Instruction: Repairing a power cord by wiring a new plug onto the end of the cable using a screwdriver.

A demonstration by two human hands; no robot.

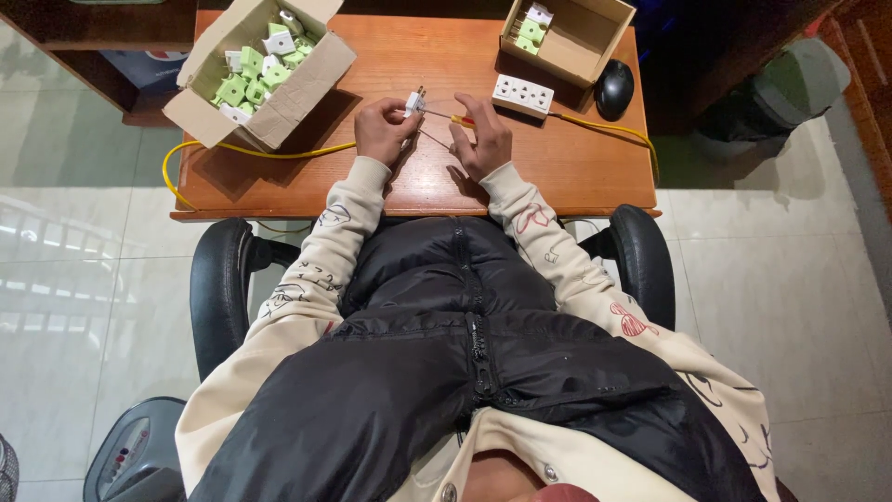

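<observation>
My left hand (384,128) holds a small white plug adapter (414,100) with its metal pins pointing away from me. My right hand (481,138) grips a thin screwdriver (446,118) with a yellow and red handle, its tip set against the adapter. Both hands rest over the middle of the wooden table (567,163). A second thin metal rod lies on the table between my hands.
An open cardboard box (279,102) with several green and white adapters stands at the far left. A smaller box (581,42) with a few adapters sits far right, beside a white power strip (522,95), a black mouse (613,88) and a yellow cable (279,151).
</observation>
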